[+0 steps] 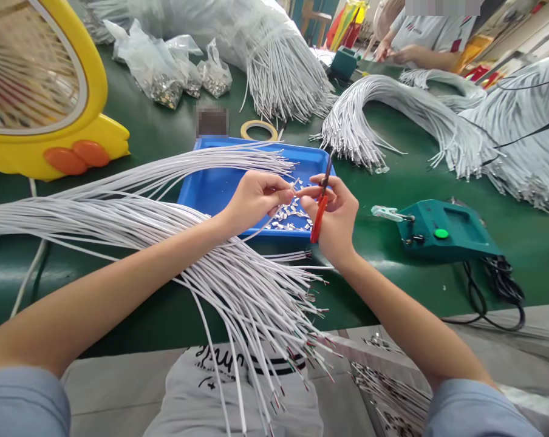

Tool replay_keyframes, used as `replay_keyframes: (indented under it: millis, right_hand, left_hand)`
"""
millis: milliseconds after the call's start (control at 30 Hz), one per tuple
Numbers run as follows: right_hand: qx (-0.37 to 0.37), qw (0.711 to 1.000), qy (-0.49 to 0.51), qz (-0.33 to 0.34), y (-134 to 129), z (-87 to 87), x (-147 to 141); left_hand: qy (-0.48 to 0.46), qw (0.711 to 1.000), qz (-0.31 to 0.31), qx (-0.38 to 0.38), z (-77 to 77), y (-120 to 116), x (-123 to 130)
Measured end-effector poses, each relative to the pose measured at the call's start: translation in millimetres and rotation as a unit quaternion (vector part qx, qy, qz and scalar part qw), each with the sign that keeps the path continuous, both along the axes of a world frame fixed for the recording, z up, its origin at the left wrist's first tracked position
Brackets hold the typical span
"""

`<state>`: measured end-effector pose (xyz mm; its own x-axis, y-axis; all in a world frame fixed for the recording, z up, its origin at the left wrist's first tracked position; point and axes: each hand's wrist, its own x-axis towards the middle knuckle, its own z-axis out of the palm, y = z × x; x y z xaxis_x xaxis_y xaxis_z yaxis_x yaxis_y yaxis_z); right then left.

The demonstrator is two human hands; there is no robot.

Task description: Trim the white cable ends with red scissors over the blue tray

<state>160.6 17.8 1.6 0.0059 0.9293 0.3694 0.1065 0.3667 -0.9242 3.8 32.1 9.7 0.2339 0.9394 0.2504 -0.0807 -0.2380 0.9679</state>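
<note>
Above the blue tray (247, 142), my left hand (259, 197) pinches a white cable (264, 226) close to its end. My right hand (336, 212) is closed around red-handled scissors (319, 218), whose dark blades point up and away. Its thumb and index finger reach toward the cable's tip, nearly meeting my left fingertips; whether they touch the tip is hard to make out. Small white pieces (288, 215) lie scattered in the tray below. A bundle of white cables (238, 267) passes under my left forearm, its stripped ends hanging over the table edge. Another cable bundle (201, 161) rests across the tray's far left.
A yellow fan (90, 73) stands at left. Plastic bags of metal parts (153, 73) and a tape roll (259, 130) lie behind the tray. Right of it sits a green device (452, 230) with a cord. Large cable bundles (283, 73) fill the back; a co-worker (432, 42) sits opposite.
</note>
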Motion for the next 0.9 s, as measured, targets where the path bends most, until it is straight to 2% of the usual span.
replay_keyframes:
  millis: [233,433,567,700,800,900]
  right_hand:
    - [0.092,0.996,-0.008,-0.015,5.1,2.6,5.5]
    - [0.128,0.991,-0.041,-0.023,1.0,4.3,3.0]
    - [0.09,0.995,-0.039,-0.029,2.7,7.0,3.5]
    - [0.022,0.997,-0.075,0.027,11.5,8.6,7.8]
    - [0.015,0.992,-0.118,0.046,17.4,8.1,11.8]
    - [0.025,0.982,-0.183,0.048,19.5,5.8,14.8]
  left_hand:
    - [0.0,0.999,-0.039,-0.005,-2.9,0.6,1.7]
    - [0.015,0.999,-0.034,-0.014,-1.9,-0.6,2.6]
    - [0.006,1.0,-0.022,0.007,-0.6,-0.3,3.2]
    - [-0.02,0.999,0.011,0.023,-2.8,1.7,2.2]
    - [-0.034,0.998,0.041,0.029,-5.8,4.1,1.1]
    - [-0.045,0.997,0.045,0.052,-7.7,6.0,0.3]
